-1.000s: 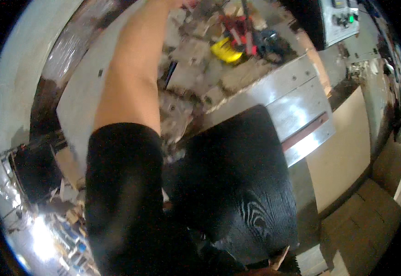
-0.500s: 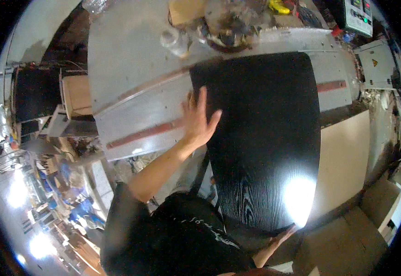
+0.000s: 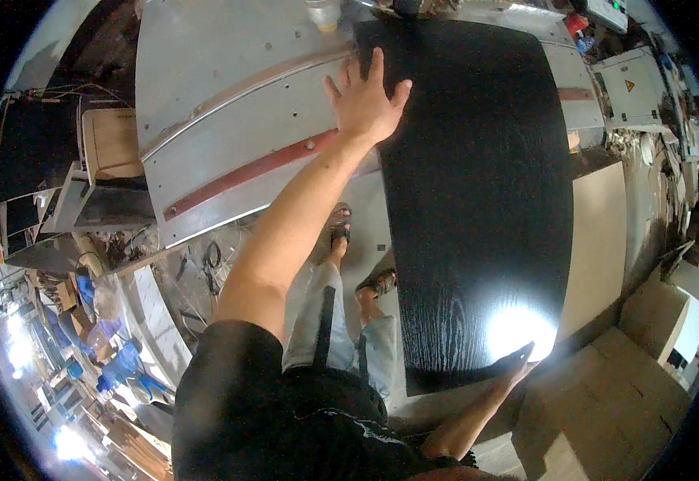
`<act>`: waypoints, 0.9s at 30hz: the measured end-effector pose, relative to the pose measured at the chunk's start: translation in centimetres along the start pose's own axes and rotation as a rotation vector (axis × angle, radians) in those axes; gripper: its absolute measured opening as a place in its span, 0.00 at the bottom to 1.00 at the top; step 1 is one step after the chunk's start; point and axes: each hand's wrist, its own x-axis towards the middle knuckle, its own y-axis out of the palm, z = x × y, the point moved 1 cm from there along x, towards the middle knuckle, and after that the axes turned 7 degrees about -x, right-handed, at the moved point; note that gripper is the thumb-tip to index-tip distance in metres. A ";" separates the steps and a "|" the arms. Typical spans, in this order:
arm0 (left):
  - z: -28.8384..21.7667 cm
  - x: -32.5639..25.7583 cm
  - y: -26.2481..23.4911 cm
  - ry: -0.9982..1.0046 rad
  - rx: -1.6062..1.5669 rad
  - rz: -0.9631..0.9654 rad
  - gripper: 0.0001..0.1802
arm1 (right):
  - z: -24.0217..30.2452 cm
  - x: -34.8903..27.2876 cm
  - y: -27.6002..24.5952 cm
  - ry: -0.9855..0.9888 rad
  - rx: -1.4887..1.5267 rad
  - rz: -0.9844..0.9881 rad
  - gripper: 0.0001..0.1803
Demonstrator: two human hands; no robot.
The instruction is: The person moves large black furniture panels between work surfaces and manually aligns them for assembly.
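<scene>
A long black board (image 3: 477, 192) with a wood-grain surface lies with its far part over a grey metal machine table (image 3: 205, 56), and its near part reaches toward me. My left hand (image 3: 368, 103) is stretched forward at the board's left edge, near the far end. Its fingers are spread and it grips nothing. At the near right corner of the board, my right hand (image 3: 517, 365) holds the edge, its thumb side showing beside a bright light reflection. The fingers beneath the board are hidden.
A red strip (image 3: 245, 176) and a metal rail (image 3: 237, 96) cross the table. To the right stand a beige panel (image 3: 598, 240) and a cardboard box (image 3: 606, 401). My sandalled feet (image 3: 377, 282) are on the floor left of the board. A pale electrical cabinet (image 3: 634, 88) is at far right.
The black board has slid forward over the table's rail. My left arm reaches farther forward, and my right hand has moved forward with the near corner. My legs and feet have come into view.
</scene>
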 end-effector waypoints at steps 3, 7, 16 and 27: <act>-0.2 0.3 0.3 -0.003 0.030 0.026 0.42 | 0.3 -0.8 0.1 -0.005 0.002 -0.019 0.53; 1.1 0.4 -0.4 -0.033 0.026 0.027 0.43 | 0.7 -1.5 1.5 -0.017 -0.006 -0.023 0.52; 5.2 0.5 -4.4 0.012 0.029 0.039 0.39 | 0.8 -6.1 2.8 0.034 -0.050 -0.116 0.50; 18.5 10.2 -9.9 0.016 -0.171 0.015 0.29 | 1.0 -18.7 7.9 0.137 -0.136 -0.261 0.51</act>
